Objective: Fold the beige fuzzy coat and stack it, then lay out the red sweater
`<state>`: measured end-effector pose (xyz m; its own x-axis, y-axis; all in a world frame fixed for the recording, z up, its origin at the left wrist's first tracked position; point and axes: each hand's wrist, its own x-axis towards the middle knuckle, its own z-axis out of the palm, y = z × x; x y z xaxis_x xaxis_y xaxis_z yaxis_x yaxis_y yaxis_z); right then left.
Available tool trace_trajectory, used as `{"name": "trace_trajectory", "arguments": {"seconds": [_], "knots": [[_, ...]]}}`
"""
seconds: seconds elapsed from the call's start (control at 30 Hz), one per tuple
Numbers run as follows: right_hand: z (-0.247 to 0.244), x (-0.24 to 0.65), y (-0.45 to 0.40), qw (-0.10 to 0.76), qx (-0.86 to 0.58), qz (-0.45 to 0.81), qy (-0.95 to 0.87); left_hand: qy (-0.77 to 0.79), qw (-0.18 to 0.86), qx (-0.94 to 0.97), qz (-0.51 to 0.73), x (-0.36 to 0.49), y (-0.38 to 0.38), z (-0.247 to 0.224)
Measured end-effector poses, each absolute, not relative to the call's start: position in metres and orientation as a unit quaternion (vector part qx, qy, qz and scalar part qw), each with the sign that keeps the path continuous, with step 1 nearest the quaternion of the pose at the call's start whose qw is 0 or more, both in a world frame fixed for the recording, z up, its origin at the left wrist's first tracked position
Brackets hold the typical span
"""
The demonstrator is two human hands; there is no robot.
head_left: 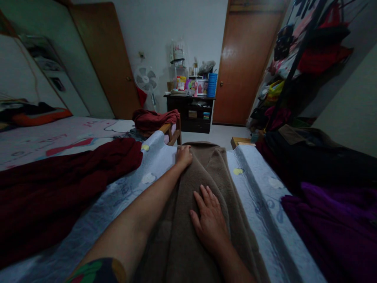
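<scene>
Brown coat (pixel 182 208) lies lengthwise on a pale blue sheet (pixel 282 236)

Watching remotely through the head camera, I see the brown coat stretched away from the wearer, its collar (pixel 203 144) at the far end, near the edge of the pale blue sheet. The cloth looks thick and napped — soft, fairly heavy, with enough body to hold a fold, I judge, and neither slippery nor fragile. A limp weight like that should sag if lifted by one corner, so I would favour a hold at both shoulders or along the collar, with a flat palm for the long front.

The left arm reaches far forward, nearly straight, a patterned sleeve (pixel 97 271) showing at the bottom of the view. The left hand (pixel 184 156) rests at the coat's far left corner, fingers bent; whether they pinch the cloth or merely press it, I cannot tell from here. The right hand (pixel 210 220) grips nothing — it lies palm down across the front, fingers a little spread and pointing toward the collar, thumb out to the left. A dark red cloth (pixel 73 184) lies to the left, a purple cloth (pixel 332 224) to the right, both apart from the coat.
</scene>
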<state>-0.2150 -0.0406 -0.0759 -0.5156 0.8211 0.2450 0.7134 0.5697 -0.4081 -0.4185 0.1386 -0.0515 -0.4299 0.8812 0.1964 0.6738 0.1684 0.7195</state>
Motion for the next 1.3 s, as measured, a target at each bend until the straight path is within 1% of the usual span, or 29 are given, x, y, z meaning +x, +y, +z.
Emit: {"name": "trace_trajectory", "arguments": {"seconds": [0.07,0.13,0.17,0.23,0.3,0.43,0.8,0.93,1.17,1.3], "knots": [[-0.076,-0.215,-0.04,0.208,-0.446,0.128,-0.861,0.729,0.104,0.569,0.366,-0.406,0.122,-0.05],[-0.076,-0.215,-0.04,0.208,-0.445,0.126,-0.862,0.694,0.054,0.655,0.295,-0.393,0.105,-0.054],[-0.077,-0.215,-0.04,0.209,-0.444,0.124,-0.863,0.69,0.048,0.673,0.261,-0.388,0.098,-0.058],[-0.077,-0.215,-0.04,0.208,-0.443,0.119,-0.864,0.698,0.058,0.684,0.204,-0.383,0.088,-0.067],[-0.077,-0.216,-0.04,0.204,-0.443,0.116,-0.865,0.716,0.083,0.671,0.174,-0.382,0.085,-0.076],[-0.077,-0.216,-0.04,0.2,-0.443,0.116,-0.866,0.736,0.101,0.648,0.168,-0.388,0.093,-0.087],[-0.073,-0.216,-0.041,0.198,-0.45,0.131,-0.861,0.801,0.077,0.563,0.186,-0.394,0.124,-0.097],[-0.074,-0.216,-0.041,0.2,-0.449,0.136,-0.86,0.777,0.058,0.598,0.184,-0.402,0.133,-0.096],[-0.075,-0.215,-0.041,0.197,-0.45,0.152,-0.857,0.758,0.029,0.636,0.138,-0.421,0.151,-0.093],[-0.072,-0.215,-0.042,0.192,-0.45,0.162,-0.857,0.768,0.048,0.627,0.124,-0.423,0.154,-0.097]]}}
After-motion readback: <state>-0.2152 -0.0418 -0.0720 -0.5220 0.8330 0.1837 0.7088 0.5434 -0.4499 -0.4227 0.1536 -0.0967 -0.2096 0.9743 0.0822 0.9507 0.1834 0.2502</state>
